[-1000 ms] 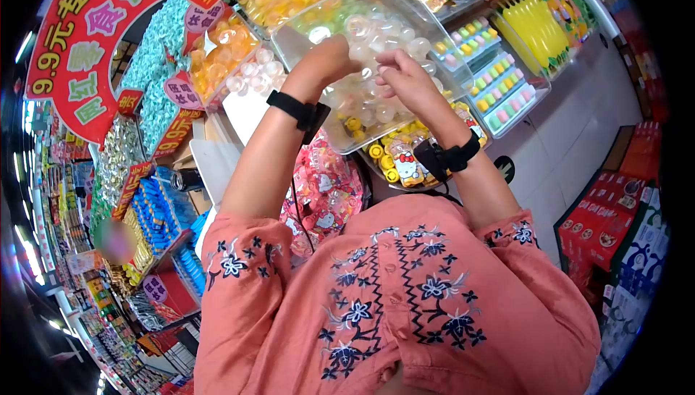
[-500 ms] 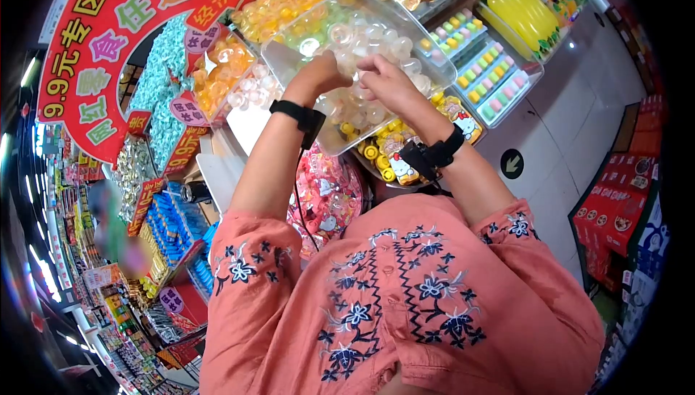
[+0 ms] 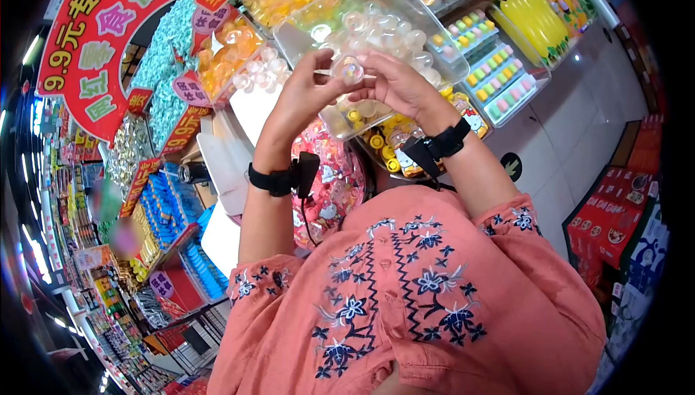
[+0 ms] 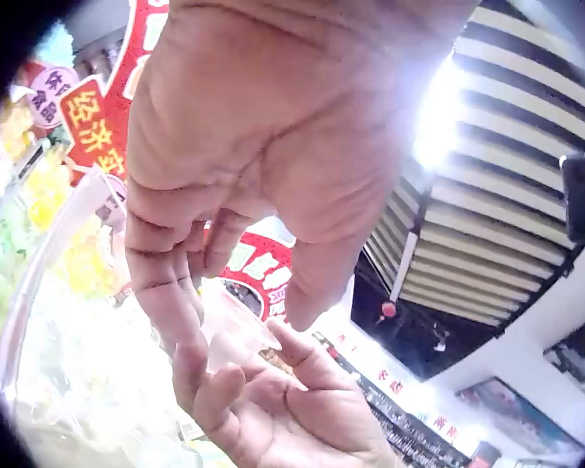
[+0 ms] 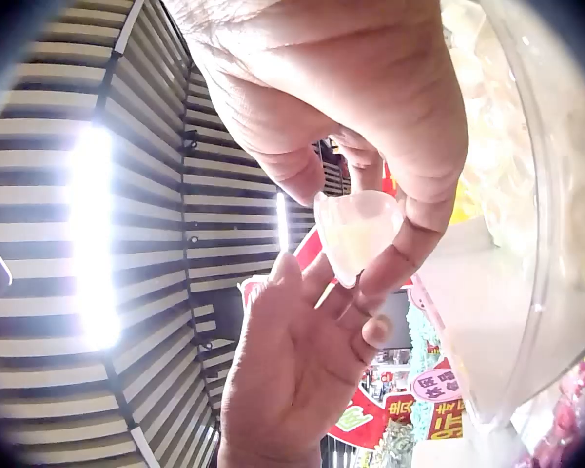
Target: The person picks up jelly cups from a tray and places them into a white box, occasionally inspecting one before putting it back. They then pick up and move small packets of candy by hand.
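In the head view, a small clear jelly cup is held up between both hands, over the near side of a clear plastic bin full of similar cups. My right hand pinches it. The right wrist view shows the cup with a pale yellow centre, the right thumb at one side and fingers around the other. My left hand faces it with loosely curved fingers, their tips close to the cup. Seen from the left wrist, the left palm arches above the right fingers.
Bins of orange jelly cups and teal wrapped sweets stand to the left under a red sign. On the right are trays of pastel sweets and yellow packs. A pink patterned bag sits below the bin.
Both hands have lifted out from over the bin's contents and turned, and the jelly cup now shows between them. The left forearm has drawn back towards the body.
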The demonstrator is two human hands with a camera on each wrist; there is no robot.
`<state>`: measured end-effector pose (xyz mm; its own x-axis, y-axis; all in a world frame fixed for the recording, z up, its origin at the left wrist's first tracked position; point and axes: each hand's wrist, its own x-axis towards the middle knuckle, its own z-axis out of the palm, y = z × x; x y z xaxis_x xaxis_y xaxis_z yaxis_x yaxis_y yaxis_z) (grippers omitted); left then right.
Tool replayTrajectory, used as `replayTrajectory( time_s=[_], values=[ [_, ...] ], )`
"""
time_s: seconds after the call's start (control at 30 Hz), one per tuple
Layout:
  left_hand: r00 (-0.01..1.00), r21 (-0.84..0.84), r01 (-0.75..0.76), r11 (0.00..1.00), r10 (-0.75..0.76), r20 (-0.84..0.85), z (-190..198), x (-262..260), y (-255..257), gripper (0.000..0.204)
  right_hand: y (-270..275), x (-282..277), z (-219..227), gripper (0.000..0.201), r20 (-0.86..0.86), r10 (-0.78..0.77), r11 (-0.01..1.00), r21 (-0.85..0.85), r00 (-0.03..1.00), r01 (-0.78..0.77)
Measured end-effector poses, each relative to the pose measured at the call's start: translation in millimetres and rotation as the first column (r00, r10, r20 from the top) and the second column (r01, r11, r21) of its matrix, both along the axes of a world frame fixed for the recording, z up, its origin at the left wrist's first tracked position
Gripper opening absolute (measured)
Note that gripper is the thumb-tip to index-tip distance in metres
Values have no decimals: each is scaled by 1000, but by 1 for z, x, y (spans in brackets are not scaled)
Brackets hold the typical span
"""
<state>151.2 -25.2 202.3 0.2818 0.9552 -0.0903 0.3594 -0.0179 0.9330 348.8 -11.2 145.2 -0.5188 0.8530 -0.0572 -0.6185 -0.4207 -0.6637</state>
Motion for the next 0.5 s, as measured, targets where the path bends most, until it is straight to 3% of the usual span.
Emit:
replayTrajectory(
  time_s=[0.13, 0.27, 0.5],
  values=[
    [959, -167, -111, 980, 149, 239, 4, -18, -21, 44, -2, -8, -3, 38, -3, 75, 997, 18, 997, -75],
    [900, -282, -135, 950, 237, 366, -2, -27, -36, 36, -9, -16, 0, 40, 0, 106, 994, 13, 994, -106],
    [857, -329, -184, 926, 315, 408, -25, -42, -54, 32, -17, -30, 11, 37, 185, 207, 975, 41, 961, -218]
  ],
)
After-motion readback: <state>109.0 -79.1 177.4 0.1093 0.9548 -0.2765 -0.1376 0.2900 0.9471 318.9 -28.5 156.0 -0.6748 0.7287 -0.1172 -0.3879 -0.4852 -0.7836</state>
